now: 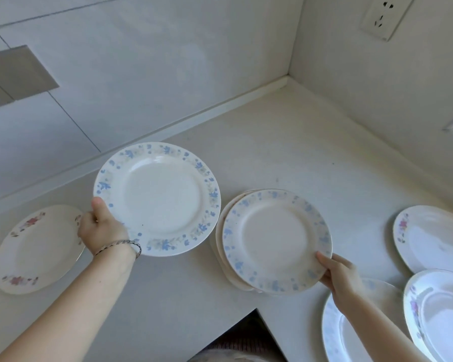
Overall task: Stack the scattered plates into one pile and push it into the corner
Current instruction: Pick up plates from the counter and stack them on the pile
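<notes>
Left hand (102,226): thumb on the rim, gripping a blue plate (157,198) held clear of the counter (285,142), likely bound for the pile.
Right hand (338,275): pinches the rim of the pile's (275,241) top plate, probably steadying it.
Pile: mid-counter, well short of the corner (288,77).
Loose: pink plate (37,249) far left, three plates (429,239) at right.

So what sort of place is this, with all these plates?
Most likely a home kitchen. A pale countertop meets a tiled wall in a corner, a wall socket sits above, and flowered dinner plates lie about; the left hand and right hand each hold a blue-flowered plate.
</notes>
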Motion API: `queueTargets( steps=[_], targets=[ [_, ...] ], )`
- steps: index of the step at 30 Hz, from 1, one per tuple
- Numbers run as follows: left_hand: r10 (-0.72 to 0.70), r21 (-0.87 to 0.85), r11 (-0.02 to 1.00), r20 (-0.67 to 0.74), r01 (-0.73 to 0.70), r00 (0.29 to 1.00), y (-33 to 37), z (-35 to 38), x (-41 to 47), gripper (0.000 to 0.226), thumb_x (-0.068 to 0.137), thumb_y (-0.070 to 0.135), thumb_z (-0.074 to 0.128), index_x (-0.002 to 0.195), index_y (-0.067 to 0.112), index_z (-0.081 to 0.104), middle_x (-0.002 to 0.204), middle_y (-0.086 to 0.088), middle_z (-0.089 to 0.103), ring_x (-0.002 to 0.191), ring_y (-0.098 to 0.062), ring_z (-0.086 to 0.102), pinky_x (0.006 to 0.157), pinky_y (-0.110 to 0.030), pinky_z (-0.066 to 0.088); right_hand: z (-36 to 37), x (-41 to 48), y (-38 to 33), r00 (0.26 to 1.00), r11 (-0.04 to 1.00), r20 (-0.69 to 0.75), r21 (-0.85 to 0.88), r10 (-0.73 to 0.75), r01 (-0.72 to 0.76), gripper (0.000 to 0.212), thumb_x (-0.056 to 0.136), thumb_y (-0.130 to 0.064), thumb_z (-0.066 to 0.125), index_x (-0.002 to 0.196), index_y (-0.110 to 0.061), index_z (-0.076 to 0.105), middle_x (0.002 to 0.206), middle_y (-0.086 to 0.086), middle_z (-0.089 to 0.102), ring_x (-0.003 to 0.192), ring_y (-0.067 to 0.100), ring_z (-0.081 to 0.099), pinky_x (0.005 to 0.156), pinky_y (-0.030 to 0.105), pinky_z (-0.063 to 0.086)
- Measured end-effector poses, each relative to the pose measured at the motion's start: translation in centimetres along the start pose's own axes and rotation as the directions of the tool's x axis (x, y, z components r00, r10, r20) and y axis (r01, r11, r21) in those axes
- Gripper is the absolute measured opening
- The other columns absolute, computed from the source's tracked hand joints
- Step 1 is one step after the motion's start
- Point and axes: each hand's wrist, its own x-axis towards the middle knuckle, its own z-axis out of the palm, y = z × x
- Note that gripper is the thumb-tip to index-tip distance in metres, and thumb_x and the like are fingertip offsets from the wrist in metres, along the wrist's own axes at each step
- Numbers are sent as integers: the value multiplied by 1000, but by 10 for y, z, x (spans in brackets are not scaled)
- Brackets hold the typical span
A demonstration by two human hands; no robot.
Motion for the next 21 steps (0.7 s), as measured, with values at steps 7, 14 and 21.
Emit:
queueTargets(
  steps=[7, 14, 21],
  targets=[
    [6, -28, 1000, 62, -5, 998, -2, 11, 6, 48, 96, 33, 40, 53, 13, 29, 59, 1, 35, 56, -17, 26, 39, -1, 29, 17, -7, 6, 975, 940, -72, -292, -208, 179, 22, 85, -17, 63, 83, 5, 63, 75, 22, 64, 67, 32, 65, 64, 37, 55],
    [-42, -50, 997, 139, 50, 989, -7, 18, 2, 46, 94, 38, 42, 55, 15, 32, 59, 2, 38, 77, -19, 40, 55, -20, 36, 26, -14, 7, 956, 862, -148, -483, -255, 155, 40, 75, -30, 71, 102, -19, 44, 70, 5, 63, 67, 25, 65, 62, 35, 48],
    [-164, -7, 985, 238, 170, 957, -9, 20, -24, 45, 93, 41, 43, 57, 14, 36, 60, 0, 41, 62, -22, 41, 50, -21, 39, 28, -22, -24, 940, 453, -27, -880, -341, 139, 39, 84, -53, 51, 92, -16, 42, 70, -2, 56, 69, 23, 57, 58, 32, 40]
  ],
)
